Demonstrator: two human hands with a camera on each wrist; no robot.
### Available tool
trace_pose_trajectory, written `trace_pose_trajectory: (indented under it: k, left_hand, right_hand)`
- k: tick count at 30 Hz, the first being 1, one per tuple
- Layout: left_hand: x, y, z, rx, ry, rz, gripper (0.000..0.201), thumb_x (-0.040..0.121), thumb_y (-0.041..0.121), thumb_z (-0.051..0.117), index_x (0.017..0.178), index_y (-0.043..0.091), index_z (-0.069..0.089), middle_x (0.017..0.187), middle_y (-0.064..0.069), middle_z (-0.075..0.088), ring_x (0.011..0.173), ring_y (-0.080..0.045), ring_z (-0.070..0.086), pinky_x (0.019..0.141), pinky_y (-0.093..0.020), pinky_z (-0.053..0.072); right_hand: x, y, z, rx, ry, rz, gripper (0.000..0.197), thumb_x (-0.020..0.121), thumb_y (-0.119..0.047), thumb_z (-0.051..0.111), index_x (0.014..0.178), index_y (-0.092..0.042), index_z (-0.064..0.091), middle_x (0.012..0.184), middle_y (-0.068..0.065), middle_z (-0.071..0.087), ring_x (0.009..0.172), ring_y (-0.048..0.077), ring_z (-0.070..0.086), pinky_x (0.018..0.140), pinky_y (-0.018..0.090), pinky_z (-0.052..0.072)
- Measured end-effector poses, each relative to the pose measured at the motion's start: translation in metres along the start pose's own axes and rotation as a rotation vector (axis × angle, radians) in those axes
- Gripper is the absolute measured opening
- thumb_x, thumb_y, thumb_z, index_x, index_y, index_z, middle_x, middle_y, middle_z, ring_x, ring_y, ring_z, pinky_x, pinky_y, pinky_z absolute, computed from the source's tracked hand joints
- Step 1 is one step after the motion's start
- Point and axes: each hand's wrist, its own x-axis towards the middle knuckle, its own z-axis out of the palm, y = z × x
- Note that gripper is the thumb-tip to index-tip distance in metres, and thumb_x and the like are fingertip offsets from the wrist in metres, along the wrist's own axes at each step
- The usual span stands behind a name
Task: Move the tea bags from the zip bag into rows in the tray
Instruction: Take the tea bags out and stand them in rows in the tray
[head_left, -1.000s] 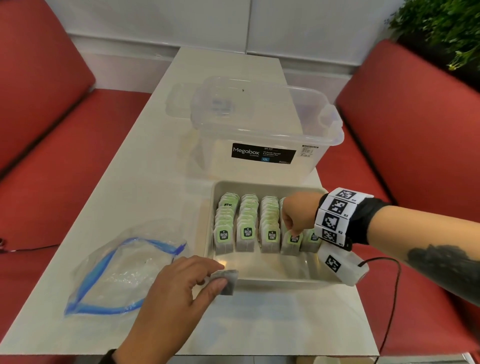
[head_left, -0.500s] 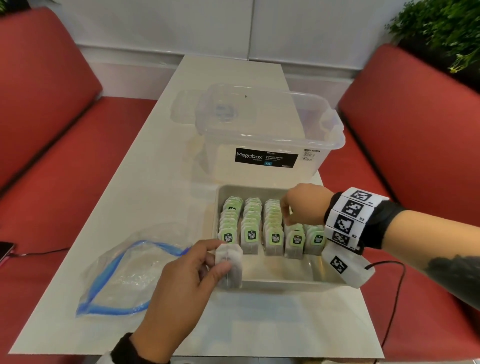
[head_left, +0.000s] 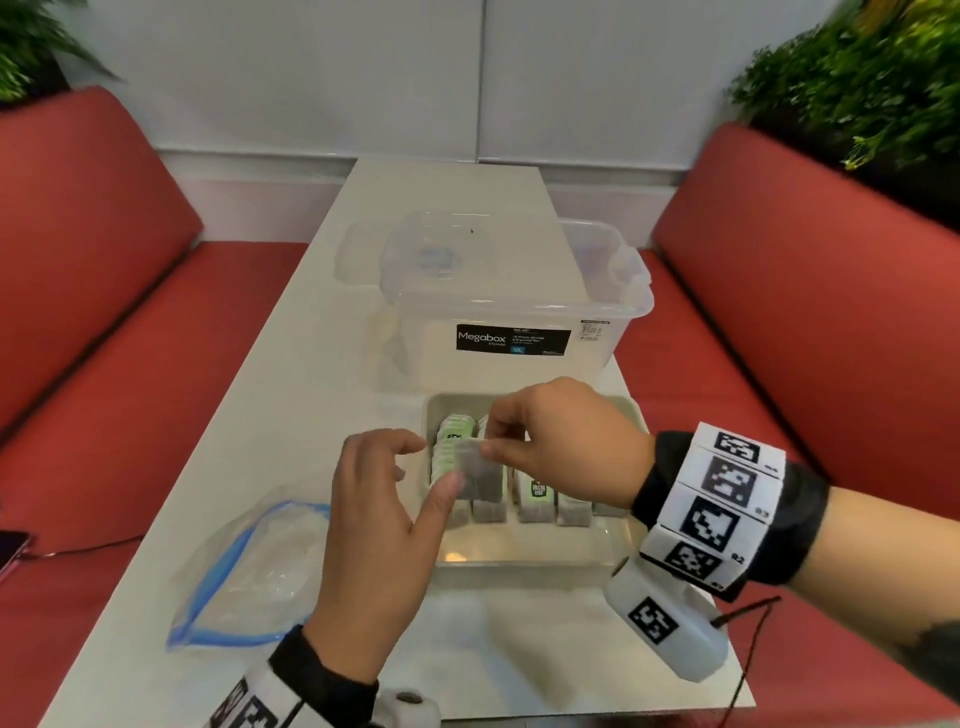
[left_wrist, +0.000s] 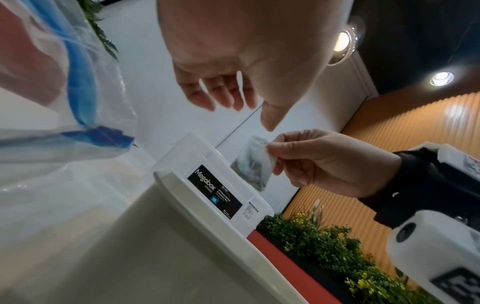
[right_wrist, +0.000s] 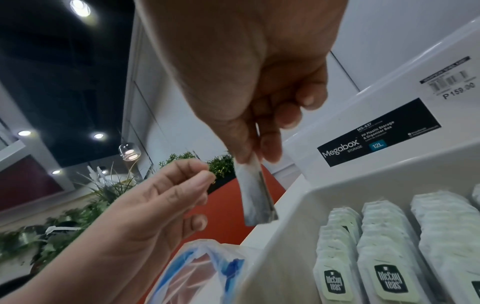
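Note:
A loose tea bag (head_left: 475, 470) (left_wrist: 250, 164) (right_wrist: 255, 193) hangs above the left end of the white tray (head_left: 519, 564) (right_wrist: 285, 236). My right hand (head_left: 488, 444) (left_wrist: 272, 156) (right_wrist: 249, 158) pinches its top edge between thumb and forefinger. My left hand (head_left: 431, 462) (left_wrist: 241, 113) (right_wrist: 202, 197) hovers just left of the bag with fingers loosely spread, holding nothing. Several rows of tagged tea bags (head_left: 535, 493) (right_wrist: 384, 246) stand in the tray. The clear zip bag (head_left: 254, 566) (left_wrist: 52, 102) (right_wrist: 202, 267) with its blue seal lies on the table left of the tray.
A clear Megabox storage box (head_left: 519, 306) (right_wrist: 376, 148) stands right behind the tray, its lid (head_left: 405, 249) leaning at the back. Red benches (head_left: 805, 312) flank the narrow white table (head_left: 311, 364). A phone (head_left: 10, 553) on a cable lies on the left bench.
My left hand raised the tea bag from the tray's front edge to above the rows. My right hand left the rows, took the bag by its top, and my left hand let go.

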Motion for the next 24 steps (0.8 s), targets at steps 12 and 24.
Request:
trace_pose_trajectory:
  k: [12,24]
  left_hand:
    - [0.006,0.017,0.021,-0.183,-0.13,-0.092,0.032,0.081,0.012,0.068,0.084,0.041,0.053,0.078,0.016,0.064,0.079,0.002,0.06,0.065,-0.011,0.044]
    - [0.007,0.022,0.033,-0.321,-0.152,-0.113,0.02,0.081,0.014,0.068,0.076,0.033,0.062,0.077,0.007,0.067,0.078,-0.009,0.063,0.073,-0.03,0.054]
  right_hand:
    - [-0.019,-0.013,-0.002,0.184,0.073,0.078,0.039,0.091,-0.047,0.05,0.076,-0.018,0.07,0.066,0.003,0.067,0.063,0.017,0.059,0.063,0.033,0.047]
    - [-0.023,0.006,-0.023,0.101,-0.002,0.018,0.005,0.08,-0.029,0.07,0.079,-0.027,0.066,0.078,-0.007,0.068,0.073,0.011,0.061,0.073,0.036,0.051]
